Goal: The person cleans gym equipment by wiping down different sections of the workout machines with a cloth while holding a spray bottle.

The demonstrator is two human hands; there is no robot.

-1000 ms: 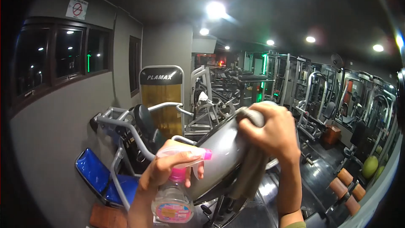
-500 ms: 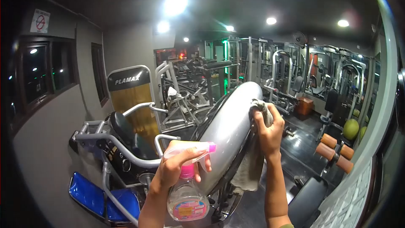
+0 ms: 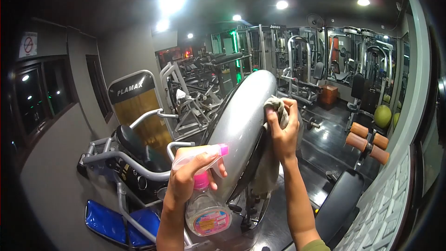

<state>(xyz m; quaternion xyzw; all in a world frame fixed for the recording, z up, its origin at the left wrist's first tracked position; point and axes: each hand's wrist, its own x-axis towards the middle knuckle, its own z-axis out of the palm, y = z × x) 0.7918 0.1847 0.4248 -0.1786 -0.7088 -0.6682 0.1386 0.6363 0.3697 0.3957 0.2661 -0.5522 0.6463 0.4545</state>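
Gripping a clear spray bottle by its head in the left hand, low and left of centre in the frame, curling the fingers around the trigger and laying the thumb along the sprayer. Hanging the bottle's body just below that hand, turning a bright label toward the camera, and aiming the pink nozzle to the right. Pinching a bunched greyish cloth in the right hand, right of centre — holding it narrowly between thumb and fingers, at the right edge of a silver machine cover. Letting the cloth's loose part droop below and to the left of that hand. Having the cover between both hands, slanting from lower centre to upper centre. Facing a PLAMAX panel at left, a blue seat at lower left, and foam rollers at right.
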